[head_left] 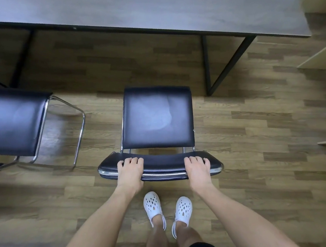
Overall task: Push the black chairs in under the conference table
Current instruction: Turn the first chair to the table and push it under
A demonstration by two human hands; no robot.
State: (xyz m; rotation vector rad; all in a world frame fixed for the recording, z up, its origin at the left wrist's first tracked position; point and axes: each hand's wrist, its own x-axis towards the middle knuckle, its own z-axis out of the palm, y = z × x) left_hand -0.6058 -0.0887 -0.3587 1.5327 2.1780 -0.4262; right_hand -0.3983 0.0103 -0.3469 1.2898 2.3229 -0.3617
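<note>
Overhead, the left hand [130, 169] and right hand [197, 166] grip, fingers curled, the backrest [162, 162] of a black chair [156, 117] standing apart from the desk [149, 7].

In the centre of the frame, 1 black chair [156, 117] stands short of the conference table [149, 7] that spans the top. The left hand [130, 170] and right hand [197, 167] grip its backrest [163, 163], fingers curled over the top edge. A 2nd black chair [12, 121] sits at the left edge. 2 white clogs [153, 206] show at bottom centre.

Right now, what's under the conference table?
Wood floor and black table legs show beneath its near edge; the held chair stands clear. Farther back, the tabletop hides everything.
</note>
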